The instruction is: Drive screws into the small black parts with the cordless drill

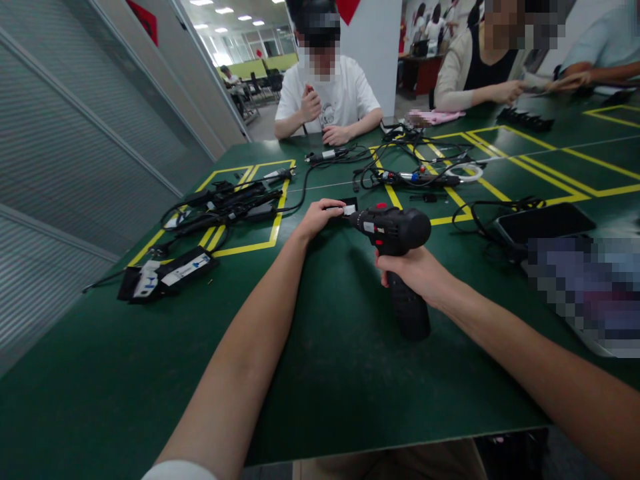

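My right hand (417, 270) is wrapped round the handle of a black cordless drill (397, 230) with red details. The drill points left, its chuck end close to the fingers of my left hand (323, 217). A small flat black part with a pale label (350, 209) lies on the table under the left fingers, which press and hold it there. Whether the bit touches this part I cannot tell, as the chuck hides the spot.
Black cables and adapters (235, 207) lie in a yellow-taped area at left, near labelled black pieces (187, 267). More cables and a tool with a blue band (415, 178) lie beyond. A phone (545, 223) rests at right. Across the table (320, 373) sits a person in a white shirt (327, 93).
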Demonstrator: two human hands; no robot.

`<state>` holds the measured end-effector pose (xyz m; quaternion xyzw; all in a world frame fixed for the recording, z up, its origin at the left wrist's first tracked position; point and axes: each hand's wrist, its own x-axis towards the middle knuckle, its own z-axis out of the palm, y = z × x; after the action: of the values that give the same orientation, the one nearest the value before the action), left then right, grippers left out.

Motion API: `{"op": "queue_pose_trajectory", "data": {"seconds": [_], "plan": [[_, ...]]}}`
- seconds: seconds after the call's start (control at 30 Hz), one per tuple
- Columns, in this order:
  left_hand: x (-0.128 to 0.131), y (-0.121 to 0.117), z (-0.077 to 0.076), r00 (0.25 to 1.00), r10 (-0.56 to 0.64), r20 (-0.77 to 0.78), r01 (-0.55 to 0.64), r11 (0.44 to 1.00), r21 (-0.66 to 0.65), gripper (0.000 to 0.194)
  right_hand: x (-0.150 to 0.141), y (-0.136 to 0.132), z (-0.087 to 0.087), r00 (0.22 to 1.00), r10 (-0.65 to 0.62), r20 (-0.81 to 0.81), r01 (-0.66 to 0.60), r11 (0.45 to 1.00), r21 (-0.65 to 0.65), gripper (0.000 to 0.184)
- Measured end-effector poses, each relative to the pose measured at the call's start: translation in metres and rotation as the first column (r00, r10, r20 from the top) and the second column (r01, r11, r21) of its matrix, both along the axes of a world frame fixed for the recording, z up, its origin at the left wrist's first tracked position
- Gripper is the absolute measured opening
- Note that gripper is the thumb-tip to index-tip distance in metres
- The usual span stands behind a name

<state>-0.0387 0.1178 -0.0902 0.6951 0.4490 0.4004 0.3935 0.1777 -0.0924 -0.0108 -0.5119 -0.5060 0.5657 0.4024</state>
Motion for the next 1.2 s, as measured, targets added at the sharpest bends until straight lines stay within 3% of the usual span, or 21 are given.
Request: {"op": "queue_pose_trajectory", "data": {"seconds": [1.2], "plan": [[-0.0003,0.0017,-0.001,1.0,0.006,-0.024,-0.006,1.0,-0.004,0.038,0.0002,0.0013,-0.0024,1.0,-0.01,0.003,0.01,1.0,0.019,0.009]]}}
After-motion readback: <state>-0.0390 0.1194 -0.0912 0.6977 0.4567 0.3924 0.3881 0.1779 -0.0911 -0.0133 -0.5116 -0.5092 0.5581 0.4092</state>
